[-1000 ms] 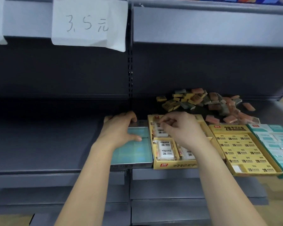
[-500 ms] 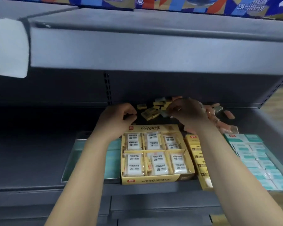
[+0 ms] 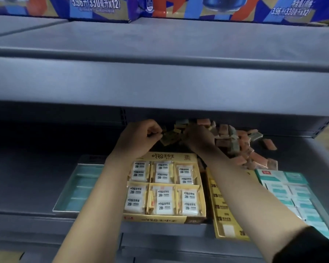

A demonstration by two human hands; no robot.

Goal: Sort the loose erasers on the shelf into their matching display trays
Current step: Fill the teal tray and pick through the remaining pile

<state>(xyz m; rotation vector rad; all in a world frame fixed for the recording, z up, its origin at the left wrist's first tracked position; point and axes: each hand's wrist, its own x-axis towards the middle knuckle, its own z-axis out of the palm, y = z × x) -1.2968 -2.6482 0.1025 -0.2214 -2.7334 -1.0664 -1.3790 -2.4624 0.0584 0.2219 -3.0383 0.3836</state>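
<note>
Since a moment before, we reached deeper into the loose erasers (image 3: 235,141); our left hand (image 3: 139,138) pinched a yellow eraser (image 3: 169,138), while our right hand (image 3: 198,138) hid its fingers, grip untellable.

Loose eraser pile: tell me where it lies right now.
Head view: the pile lies at the back of the shelf, right of centre, behind the yellow trays; the left hand and right hand reach into its left part.

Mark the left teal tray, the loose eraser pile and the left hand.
teal tray (image 3: 80,188), head view, bare tray floor.
loose eraser pile (image 3: 242,138), head view, orange erasers mid-pile.
left hand (image 3: 138,137), head view, back of hand.
</note>
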